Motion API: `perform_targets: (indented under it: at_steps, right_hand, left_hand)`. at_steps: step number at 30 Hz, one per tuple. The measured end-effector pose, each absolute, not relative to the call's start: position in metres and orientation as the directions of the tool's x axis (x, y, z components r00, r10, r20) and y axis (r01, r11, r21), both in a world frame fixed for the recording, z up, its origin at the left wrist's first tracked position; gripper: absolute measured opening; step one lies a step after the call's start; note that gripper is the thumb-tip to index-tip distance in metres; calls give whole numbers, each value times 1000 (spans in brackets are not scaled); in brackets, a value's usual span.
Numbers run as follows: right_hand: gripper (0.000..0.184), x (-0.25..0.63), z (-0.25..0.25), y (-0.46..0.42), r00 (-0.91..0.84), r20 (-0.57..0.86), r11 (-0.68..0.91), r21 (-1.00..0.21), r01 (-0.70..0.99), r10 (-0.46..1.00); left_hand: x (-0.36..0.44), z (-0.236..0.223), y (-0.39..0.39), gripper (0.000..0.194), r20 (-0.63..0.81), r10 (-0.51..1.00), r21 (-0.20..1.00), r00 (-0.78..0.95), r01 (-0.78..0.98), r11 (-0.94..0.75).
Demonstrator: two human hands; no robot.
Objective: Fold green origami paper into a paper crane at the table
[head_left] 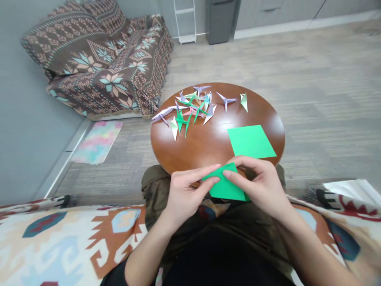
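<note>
Between my two hands, above my lap at the table's near edge, is a folded green sheet of origami paper. My left hand pinches its upper left side between thumb and fingers. On the upper right side, my right hand grips the paper with the thumb on top and the fingers behind. The fingers behind the paper are partly hidden. Just beyond my right hand, a flat green paper sheet lies on the round brown table.
Several folded paper cranes in green, purple, pink and pale yellow lie heaped at the table's far left. A purple crane and a pale green one sit apart. Beyond stands a patterned sofa; white papers rest at right.
</note>
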State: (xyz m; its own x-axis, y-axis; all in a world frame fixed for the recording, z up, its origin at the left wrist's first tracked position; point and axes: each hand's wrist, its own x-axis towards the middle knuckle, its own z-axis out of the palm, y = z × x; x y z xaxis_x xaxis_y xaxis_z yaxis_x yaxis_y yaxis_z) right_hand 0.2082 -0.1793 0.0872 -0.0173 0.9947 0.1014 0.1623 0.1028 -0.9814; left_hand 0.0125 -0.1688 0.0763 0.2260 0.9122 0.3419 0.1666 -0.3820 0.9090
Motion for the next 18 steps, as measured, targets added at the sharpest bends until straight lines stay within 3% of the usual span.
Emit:
perform_targets:
  at_steps: [7, 10, 12, 14, 18]
  right_hand:
    - [21, 213, 83, -182, 55, 130, 115, -971, 210, 990]
    - [13, 216, 83, -184, 86, 221, 199, -957, 211, 972]
    - [5, 218, 85, -185, 50, 318, 301, -929, 214, 947]
    - [8, 221, 87, -186, -33, 397, 392, -886, 247, 917]
    - [10, 223, 92, -188, -124, 416, 434, -852, 294, 901]
  left_hand:
    - [13, 70, -170, 33, 427, 879, 869, 213, 170, -464]
    - [12, 68, -171, 35, 462, 870, 852, 175, 185, -489]
    - [11, 66, -172, 36, 490, 858, 836, 155, 196, -513]
    - [10, 65, -172, 39, 528, 835, 809, 155, 207, -550]
    - [11, 64, -173, 48, 626, 750, 721, 214, 209, -661]
